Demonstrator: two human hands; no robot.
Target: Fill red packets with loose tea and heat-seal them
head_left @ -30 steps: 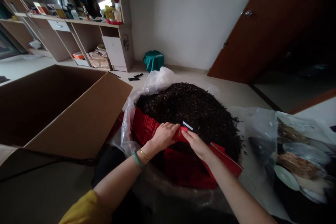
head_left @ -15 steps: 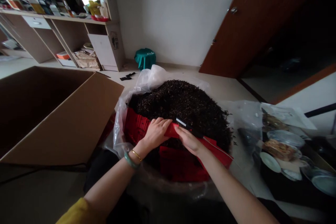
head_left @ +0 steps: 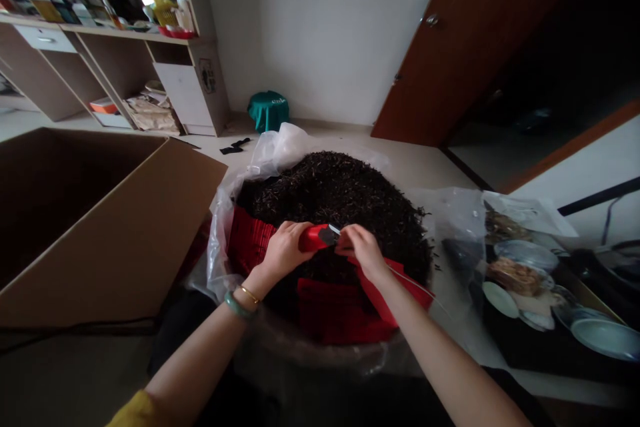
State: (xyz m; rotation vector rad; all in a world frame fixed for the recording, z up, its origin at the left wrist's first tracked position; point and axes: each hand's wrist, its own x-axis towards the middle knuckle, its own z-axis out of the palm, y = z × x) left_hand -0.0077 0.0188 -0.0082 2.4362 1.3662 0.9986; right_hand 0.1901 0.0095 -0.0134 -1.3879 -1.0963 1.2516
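Observation:
A big heap of dark loose tea leaves [head_left: 335, 193] fills a clear plastic bag [head_left: 280, 147] in front of me. Several flat red pouches [head_left: 345, 310] lie on its near side. My left hand [head_left: 283, 250] is closed round one end of a small red pouch [head_left: 314, 238]. My right hand [head_left: 363, 250] pinches the pouch's other end, next to a small dark and silver tool [head_left: 330, 235]. A thin white cord [head_left: 415, 283] runs off to the right past my right wrist.
A large open cardboard box [head_left: 100, 227] stands at the left. Bowls and dishes [head_left: 520, 273] under clear plastic sit at the right. Further back are a shelf unit [head_left: 125, 47], a green bag [head_left: 269, 110] on the floor and a brown door [head_left: 450, 47].
Both hands have drawn closer together on the small red pouch and lifted it slightly. The view has shifted right, so the box and shelves sit further left.

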